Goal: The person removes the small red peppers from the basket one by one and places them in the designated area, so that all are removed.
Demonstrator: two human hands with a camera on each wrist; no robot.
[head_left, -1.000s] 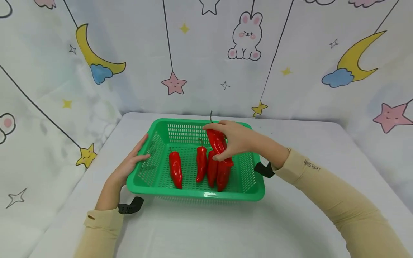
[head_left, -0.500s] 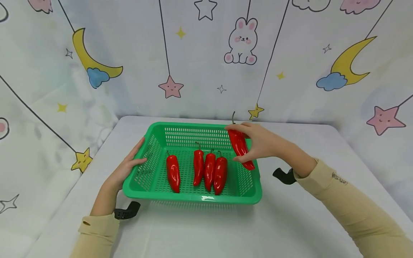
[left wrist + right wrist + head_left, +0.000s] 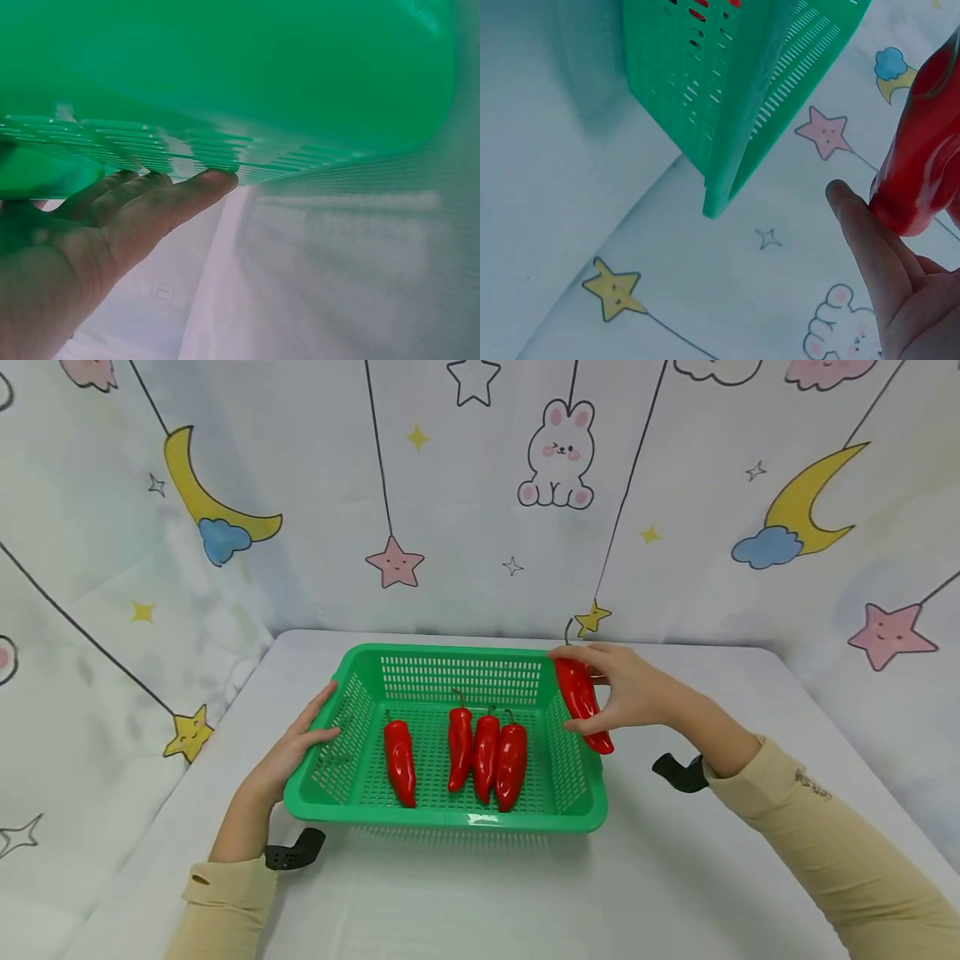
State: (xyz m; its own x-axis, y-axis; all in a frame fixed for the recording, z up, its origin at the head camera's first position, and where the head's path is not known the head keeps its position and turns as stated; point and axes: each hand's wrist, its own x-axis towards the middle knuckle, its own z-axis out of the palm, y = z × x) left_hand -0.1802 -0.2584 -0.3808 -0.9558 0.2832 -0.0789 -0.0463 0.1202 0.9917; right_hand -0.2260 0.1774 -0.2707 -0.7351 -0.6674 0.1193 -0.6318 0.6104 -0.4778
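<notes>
A green plastic basket [image 3: 450, 824] with slotted walls stands on the white table. My left hand [image 3: 288, 760] holds its left rim, thumb over the top and fingers along the outside; in the left wrist view the fingers [image 3: 172, 202] lie long against the slotted wall. A glossy red chili pepper [image 3: 579, 697], stem up, is in my right hand [image 3: 637, 689], pinched between the fingers near its stem end and the thumb lower down. It overlaps the basket's right rim in the head view. Inside lie one chili pepper [image 3: 400, 764] to the left and three [image 3: 487, 760] side by side.
The white table [image 3: 465, 902] extends in front of the basket and to its right [image 3: 720, 710]. A patterned cloth [image 3: 465, 485] with moons, stars and a rabbit hangs behind. Dark wrist straps [image 3: 296, 852] show at both cuffs.
My right hand has carried the chili pepper rightward, from over the other peppers to the basket's right rim. My left hand stays at the left rim. The head view has shifted slightly.
</notes>
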